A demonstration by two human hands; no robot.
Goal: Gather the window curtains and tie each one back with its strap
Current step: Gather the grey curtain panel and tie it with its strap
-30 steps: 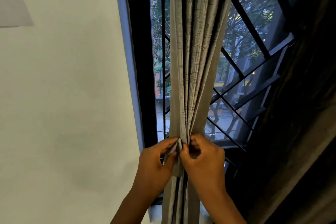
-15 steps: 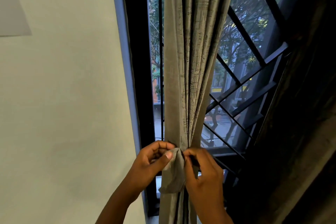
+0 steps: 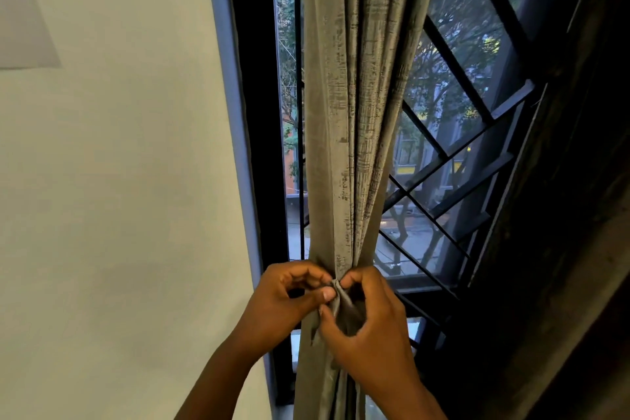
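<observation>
A grey-beige curtain (image 3: 344, 112) hangs gathered into a narrow bundle in front of the window. At its waist a strap (image 3: 337, 300) of the same fabric wraps the bundle. My left hand (image 3: 289, 303) pinches the strap from the left with thumb and fingers. My right hand (image 3: 371, 320) grips the strap from the right, fingers curled round a fold of it. Both hands meet at the front of the bundle. Most of the strap is hidden behind my fingers.
A pale wall (image 3: 119, 181) fills the left. The black window frame (image 3: 255, 112) stands just left of the curtain, with a black metal grille (image 3: 453, 160) behind the glass. A dark curtain or wall edge (image 3: 562, 249) runs down the right.
The hanging loop of strap has been drawn in tighter against the bundle. My hands moved slightly closer together, and the right hand now curls round the fabric.
</observation>
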